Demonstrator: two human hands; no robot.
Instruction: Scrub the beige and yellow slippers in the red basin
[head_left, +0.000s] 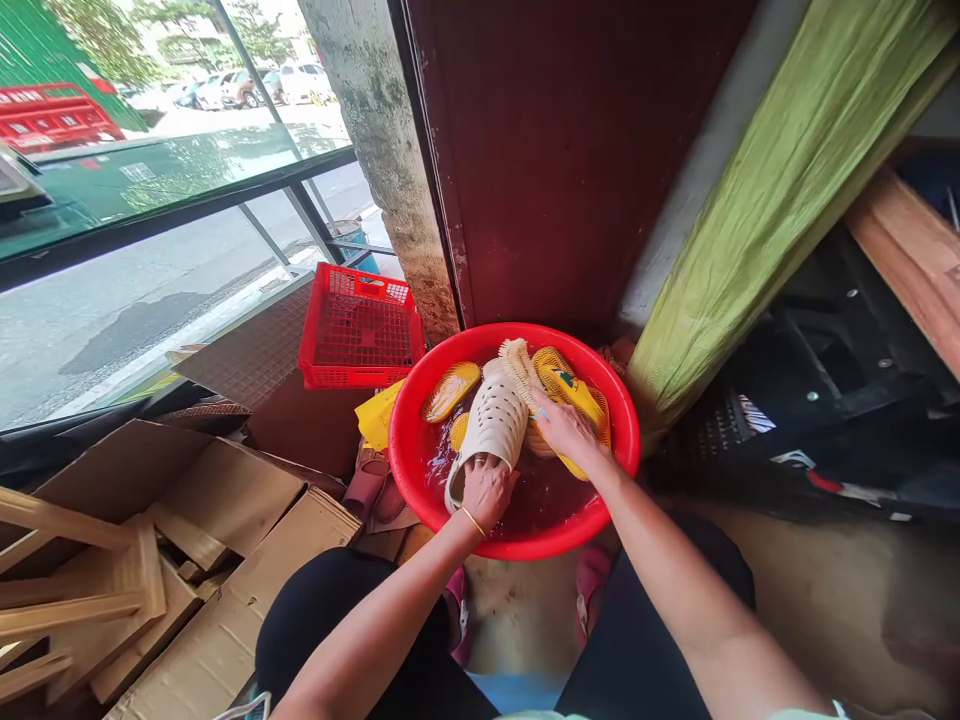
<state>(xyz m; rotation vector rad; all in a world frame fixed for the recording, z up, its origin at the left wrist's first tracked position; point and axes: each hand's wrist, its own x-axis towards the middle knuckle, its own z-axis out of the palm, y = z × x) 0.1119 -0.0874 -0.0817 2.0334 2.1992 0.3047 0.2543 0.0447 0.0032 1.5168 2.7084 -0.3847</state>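
Observation:
A cream clog (491,425) with holes is held over a red basin (514,548) of dark water. My left hand (489,490) grips it at the opening, with fingers partly inside. In my right hand (564,422) is a pale scrub brush (517,368), its bristles by the clog's toe. Yellow footwear (566,382) lies in the basin's right side, beyond my right hand. Another yellow piece (451,391) floats at the left, sole or inside up.
A red plastic crate (364,330) stands behind left of the basin. Cardboard (247,590) and wooden pieces (82,600) lie at the left. A green curtain (742,250) hangs at the right, beside a dark red door (562,150). Pink shoes (592,580) are below the basin.

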